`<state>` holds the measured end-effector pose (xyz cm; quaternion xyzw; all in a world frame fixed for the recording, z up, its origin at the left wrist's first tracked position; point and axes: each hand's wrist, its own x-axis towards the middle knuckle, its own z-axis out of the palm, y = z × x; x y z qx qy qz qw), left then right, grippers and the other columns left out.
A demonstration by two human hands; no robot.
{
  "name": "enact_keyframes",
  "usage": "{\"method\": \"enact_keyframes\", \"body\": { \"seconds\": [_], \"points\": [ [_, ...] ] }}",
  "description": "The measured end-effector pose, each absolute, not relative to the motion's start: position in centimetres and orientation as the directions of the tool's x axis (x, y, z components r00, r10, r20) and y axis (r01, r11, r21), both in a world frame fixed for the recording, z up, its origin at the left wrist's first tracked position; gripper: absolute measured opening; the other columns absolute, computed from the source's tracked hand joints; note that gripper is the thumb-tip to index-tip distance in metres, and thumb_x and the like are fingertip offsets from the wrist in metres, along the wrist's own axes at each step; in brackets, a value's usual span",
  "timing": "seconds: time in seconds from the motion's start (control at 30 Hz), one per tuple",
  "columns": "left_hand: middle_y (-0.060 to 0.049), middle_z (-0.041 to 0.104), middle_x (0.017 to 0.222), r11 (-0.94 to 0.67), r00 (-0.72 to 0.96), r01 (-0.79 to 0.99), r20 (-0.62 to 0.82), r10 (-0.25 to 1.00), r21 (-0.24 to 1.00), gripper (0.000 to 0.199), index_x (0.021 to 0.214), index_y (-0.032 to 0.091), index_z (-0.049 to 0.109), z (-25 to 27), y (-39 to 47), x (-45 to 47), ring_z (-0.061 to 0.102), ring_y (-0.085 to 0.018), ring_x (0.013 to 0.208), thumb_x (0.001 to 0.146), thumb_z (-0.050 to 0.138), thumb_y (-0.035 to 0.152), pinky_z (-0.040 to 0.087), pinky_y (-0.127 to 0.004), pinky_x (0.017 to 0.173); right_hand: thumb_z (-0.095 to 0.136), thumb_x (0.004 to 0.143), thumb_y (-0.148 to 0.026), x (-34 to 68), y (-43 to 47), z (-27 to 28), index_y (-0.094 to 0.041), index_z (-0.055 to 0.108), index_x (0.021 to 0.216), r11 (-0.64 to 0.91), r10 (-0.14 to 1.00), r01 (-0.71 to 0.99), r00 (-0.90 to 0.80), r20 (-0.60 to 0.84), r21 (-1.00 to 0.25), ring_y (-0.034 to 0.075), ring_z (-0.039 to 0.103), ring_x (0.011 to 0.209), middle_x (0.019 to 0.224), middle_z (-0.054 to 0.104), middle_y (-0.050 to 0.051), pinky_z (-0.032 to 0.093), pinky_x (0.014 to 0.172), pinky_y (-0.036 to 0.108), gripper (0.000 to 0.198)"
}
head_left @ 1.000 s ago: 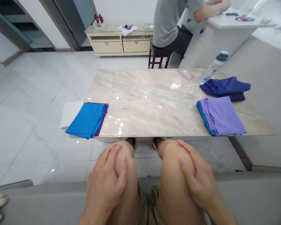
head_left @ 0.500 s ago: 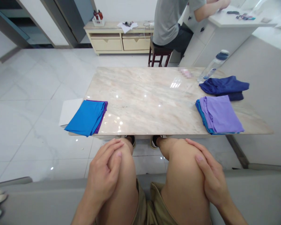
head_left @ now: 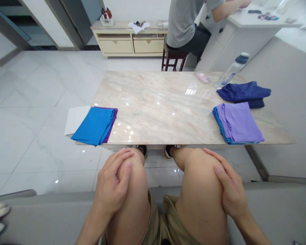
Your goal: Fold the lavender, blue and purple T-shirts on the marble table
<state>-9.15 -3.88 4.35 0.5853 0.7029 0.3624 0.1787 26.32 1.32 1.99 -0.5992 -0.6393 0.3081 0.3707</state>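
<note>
My left hand (head_left: 113, 180) lies on my left knee with its fingers stretched out, holding nothing. On the right knee rests my right hand (head_left: 229, 183), also open and without anything in it. Beyond my knees stands a low marble-topped table (head_left: 153, 112). At its left end is a folded blue cloth (head_left: 94, 126) with a purple cloth (head_left: 113, 124) partly showing beneath it. A folded lilac cloth (head_left: 241, 122) lies at the right, on top of blue cloth (head_left: 219, 124). Behind that stack is a crumpled navy cloth (head_left: 244, 92).
A clear bottle with a dark blue cap (head_left: 231, 73) stands at the table's far right. A white box (head_left: 76, 119) shows past the left end. Across the room a person in a grey shirt (head_left: 185, 23) sits on a dark stool (head_left: 174, 56) at a white counter (head_left: 265, 22).
The whole view has shifted slightly upward in the picture. Both hands stay on the knees, and the cloths lie as before.
</note>
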Motion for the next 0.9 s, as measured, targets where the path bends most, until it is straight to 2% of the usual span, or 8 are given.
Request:
{"method": "enact_keyframes", "body": {
  "seconds": [0.57, 0.9],
  "points": [
    [-0.009, 0.079, 0.139, 0.037, -0.252, 0.673, 0.182, 0.951, 0.739, 0.033, 0.123, 0.021, 0.079, 4.1, -3.93, -9.36, 0.073, -0.027, 0.133, 0.109, 0.054, 0.037, 0.057, -0.047, 0.12, 0.055, 0.111, -0.057, 25.91, 1.36, 1.9, -0.024, 0.074, 0.147, 0.052, 0.998, 0.474, 0.016, 0.067, -0.879, 0.031, 0.066, 0.145, 0.154, 0.073, 0.008, 0.048, 0.127, 0.044, 0.052],
    [-0.007, 0.081, 0.136, 0.01, -0.244, 0.693, 0.222, 0.944, 0.721, 0.032, 0.122, 0.024, 0.08, 3.75, -3.96, -9.64, 0.075, -0.027, 0.128, 0.109, 0.054, 0.037, 0.06, -0.047, 0.116, 0.056, 0.11, -0.059, 25.78, 1.44, 2.0, -0.026, 0.075, 0.144, 0.057, 0.997, 0.498, 0.015, 0.075, -0.865, 0.033, 0.07, 0.138, 0.148, 0.076, 0.008, 0.053, 0.12, 0.046, 0.051]
  ]
}}
